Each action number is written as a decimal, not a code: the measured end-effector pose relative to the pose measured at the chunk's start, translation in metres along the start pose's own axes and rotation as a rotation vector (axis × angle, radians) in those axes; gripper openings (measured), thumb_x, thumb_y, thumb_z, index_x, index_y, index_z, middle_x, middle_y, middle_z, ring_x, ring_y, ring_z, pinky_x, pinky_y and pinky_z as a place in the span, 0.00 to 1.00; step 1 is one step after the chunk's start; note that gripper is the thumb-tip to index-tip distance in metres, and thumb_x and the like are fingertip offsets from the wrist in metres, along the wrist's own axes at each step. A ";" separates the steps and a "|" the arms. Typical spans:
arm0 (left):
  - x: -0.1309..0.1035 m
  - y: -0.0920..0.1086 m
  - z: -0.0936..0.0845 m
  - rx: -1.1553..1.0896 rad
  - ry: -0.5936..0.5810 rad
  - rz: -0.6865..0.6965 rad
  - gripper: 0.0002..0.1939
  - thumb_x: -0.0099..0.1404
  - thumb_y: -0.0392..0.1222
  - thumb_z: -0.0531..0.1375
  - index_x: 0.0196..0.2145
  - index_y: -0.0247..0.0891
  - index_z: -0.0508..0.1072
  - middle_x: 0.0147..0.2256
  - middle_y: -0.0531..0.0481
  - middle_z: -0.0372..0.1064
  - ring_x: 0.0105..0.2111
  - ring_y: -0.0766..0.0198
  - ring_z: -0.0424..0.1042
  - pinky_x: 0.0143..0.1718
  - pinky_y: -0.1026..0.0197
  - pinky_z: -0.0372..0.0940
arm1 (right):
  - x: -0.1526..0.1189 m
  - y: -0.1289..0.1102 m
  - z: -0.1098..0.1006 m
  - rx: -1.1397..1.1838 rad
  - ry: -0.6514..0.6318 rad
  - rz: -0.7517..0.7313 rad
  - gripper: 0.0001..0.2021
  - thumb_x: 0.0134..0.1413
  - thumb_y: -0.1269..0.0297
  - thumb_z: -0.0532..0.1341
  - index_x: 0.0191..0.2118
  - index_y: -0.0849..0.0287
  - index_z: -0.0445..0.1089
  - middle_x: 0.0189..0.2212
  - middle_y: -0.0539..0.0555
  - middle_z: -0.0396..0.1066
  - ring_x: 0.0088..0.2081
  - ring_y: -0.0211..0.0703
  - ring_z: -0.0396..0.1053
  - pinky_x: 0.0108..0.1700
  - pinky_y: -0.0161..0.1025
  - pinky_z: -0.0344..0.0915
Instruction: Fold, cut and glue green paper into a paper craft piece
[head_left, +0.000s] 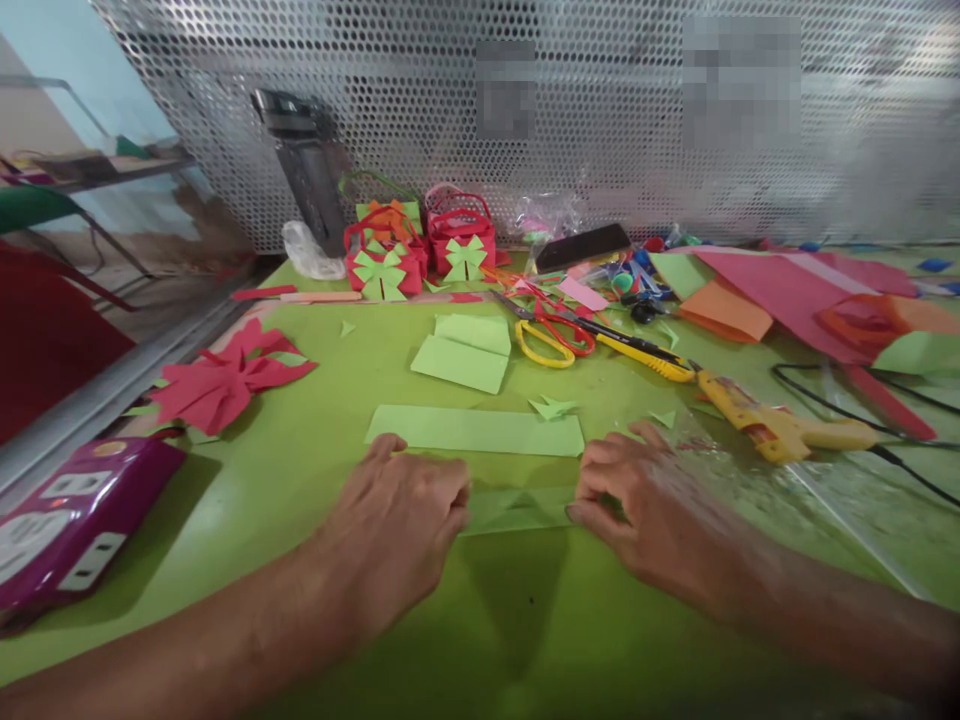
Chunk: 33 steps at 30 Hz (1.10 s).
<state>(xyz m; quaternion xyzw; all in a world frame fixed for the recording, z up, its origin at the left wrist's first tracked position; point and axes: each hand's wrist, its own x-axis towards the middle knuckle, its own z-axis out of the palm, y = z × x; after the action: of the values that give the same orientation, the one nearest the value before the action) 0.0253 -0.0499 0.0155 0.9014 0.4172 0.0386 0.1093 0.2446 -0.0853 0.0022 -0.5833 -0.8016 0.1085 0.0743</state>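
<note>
Between my two hands stretches a strip of light green paper (517,510), slightly blurred and lifted over the table. My left hand (409,510) pinches its left end, fingers curled. At the other end, my right hand (630,490) has thumb and fingertips closed on the paper. Just beyond lies a flat green paper strip (472,430), with a small cut green scrap (553,407) on its right part. Behind that rests a creased green paper piece (465,355). Scissors (555,340) with red and yellow handles lie farther back, beside a yellow utility knife (645,355).
A yellow glue gun (787,420) with its cord lies at right, below coloured paper sheets (810,290). Small red paper baskets (386,265) and a dark bottle (307,165) stand at the back. At left are red paper petals (232,380) and a purple power strip (82,520).
</note>
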 end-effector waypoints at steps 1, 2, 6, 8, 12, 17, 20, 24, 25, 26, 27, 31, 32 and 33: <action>0.000 -0.001 0.001 -0.010 0.001 0.003 0.08 0.58 0.32 0.51 0.23 0.38 0.64 0.19 0.57 0.64 0.19 0.67 0.59 0.39 0.52 0.56 | 0.000 0.001 0.000 -0.001 -0.005 -0.008 0.11 0.48 0.73 0.55 0.17 0.58 0.63 0.21 0.49 0.65 0.28 0.40 0.62 0.42 0.50 0.51; -0.001 -0.001 0.001 -0.019 0.004 0.009 0.07 0.58 0.31 0.51 0.24 0.38 0.64 0.19 0.57 0.64 0.19 0.67 0.60 0.39 0.52 0.56 | 0.000 0.001 0.000 -0.004 -0.008 -0.016 0.11 0.48 0.73 0.56 0.17 0.58 0.63 0.21 0.49 0.65 0.28 0.40 0.62 0.42 0.50 0.51; -0.003 -0.003 0.004 -0.032 0.029 0.050 0.10 0.60 0.30 0.48 0.24 0.38 0.62 0.18 0.58 0.62 0.19 0.68 0.59 0.38 0.54 0.55 | 0.000 0.001 0.001 -0.017 -0.014 0.000 0.11 0.47 0.74 0.55 0.17 0.59 0.61 0.20 0.49 0.64 0.28 0.40 0.61 0.41 0.49 0.51; -0.004 -0.003 0.005 -0.019 0.057 0.064 0.11 0.61 0.30 0.47 0.24 0.38 0.62 0.18 0.58 0.61 0.19 0.68 0.58 0.37 0.54 0.54 | 0.000 0.000 0.001 -0.015 -0.014 0.010 0.11 0.46 0.75 0.55 0.17 0.59 0.60 0.20 0.48 0.63 0.28 0.39 0.61 0.41 0.49 0.50; -0.007 -0.005 0.010 0.004 0.086 0.119 0.13 0.62 0.31 0.47 0.24 0.38 0.65 0.18 0.56 0.61 0.20 0.66 0.59 0.36 0.54 0.53 | 0.000 0.000 0.001 0.001 -0.005 0.025 0.11 0.46 0.75 0.56 0.17 0.59 0.62 0.21 0.48 0.64 0.28 0.40 0.62 0.42 0.49 0.50; -0.010 -0.010 0.016 0.077 0.171 0.270 0.22 0.58 0.26 0.49 0.41 0.51 0.70 0.26 0.55 0.69 0.26 0.62 0.65 0.37 0.54 0.51 | 0.000 -0.003 0.000 -0.011 -0.006 0.065 0.10 0.45 0.75 0.58 0.17 0.58 0.64 0.22 0.48 0.66 0.29 0.40 0.63 0.44 0.51 0.50; -0.009 -0.010 0.014 0.172 0.128 0.357 0.27 0.56 0.26 0.51 0.47 0.54 0.68 0.24 0.55 0.66 0.24 0.62 0.64 0.35 0.54 0.51 | 0.002 -0.006 -0.005 -0.028 -0.049 0.099 0.10 0.46 0.75 0.57 0.18 0.59 0.65 0.22 0.49 0.67 0.30 0.40 0.63 0.45 0.51 0.50; -0.008 -0.006 0.009 0.258 0.019 0.361 0.29 0.55 0.26 0.54 0.50 0.56 0.65 0.27 0.53 0.67 0.27 0.61 0.64 0.36 0.55 0.52 | 0.004 -0.010 -0.011 -0.036 -0.118 0.138 0.10 0.47 0.73 0.56 0.18 0.59 0.66 0.24 0.49 0.68 0.32 0.41 0.64 0.47 0.51 0.49; -0.008 -0.005 0.009 0.279 0.006 0.363 0.30 0.55 0.26 0.55 0.50 0.56 0.65 0.27 0.53 0.67 0.27 0.61 0.64 0.36 0.54 0.52 | 0.004 -0.011 -0.012 -0.038 -0.125 0.149 0.10 0.47 0.73 0.56 0.18 0.59 0.65 0.24 0.49 0.68 0.32 0.41 0.64 0.48 0.52 0.49; -0.008 -0.005 0.009 0.297 0.001 0.365 0.30 0.55 0.27 0.55 0.51 0.56 0.64 0.27 0.52 0.67 0.28 0.60 0.64 0.36 0.54 0.52 | 0.004 -0.012 -0.012 -0.039 -0.131 0.156 0.10 0.48 0.73 0.56 0.18 0.59 0.65 0.25 0.49 0.68 0.33 0.41 0.65 0.49 0.52 0.48; -0.009 -0.004 0.009 0.311 -0.004 0.368 0.30 0.55 0.27 0.55 0.51 0.56 0.64 0.28 0.52 0.67 0.28 0.60 0.64 0.36 0.53 0.52 | 0.004 -0.012 -0.013 -0.040 -0.135 0.161 0.10 0.48 0.73 0.56 0.19 0.59 0.65 0.25 0.49 0.68 0.33 0.41 0.65 0.49 0.53 0.47; -0.011 -0.005 0.013 0.334 -0.004 0.387 0.31 0.56 0.28 0.56 0.53 0.55 0.61 0.28 0.52 0.67 0.29 0.59 0.64 0.38 0.52 0.53 | 0.003 -0.012 -0.012 -0.035 -0.143 0.167 0.10 0.47 0.73 0.55 0.19 0.59 0.65 0.25 0.49 0.67 0.34 0.42 0.64 0.49 0.53 0.47; -0.011 -0.006 0.014 0.331 0.002 0.389 0.31 0.56 0.28 0.57 0.54 0.55 0.61 0.28 0.52 0.67 0.29 0.59 0.64 0.38 0.52 0.53 | 0.003 -0.011 -0.012 -0.035 -0.143 0.169 0.10 0.47 0.73 0.56 0.19 0.59 0.65 0.25 0.49 0.67 0.34 0.41 0.64 0.49 0.53 0.47; -0.011 -0.006 0.014 0.325 0.002 0.390 0.31 0.56 0.29 0.57 0.54 0.55 0.60 0.28 0.52 0.67 0.29 0.60 0.63 0.39 0.52 0.53 | 0.003 -0.011 -0.011 -0.036 -0.140 0.170 0.10 0.47 0.73 0.56 0.19 0.59 0.64 0.24 0.48 0.67 0.34 0.41 0.64 0.50 0.53 0.46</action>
<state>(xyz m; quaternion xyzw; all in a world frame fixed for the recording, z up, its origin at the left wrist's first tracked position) 0.0156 -0.0571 0.0004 0.9706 0.2361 -0.0077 -0.0467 0.2365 -0.0851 0.0161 -0.6415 -0.7541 0.1404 -0.0018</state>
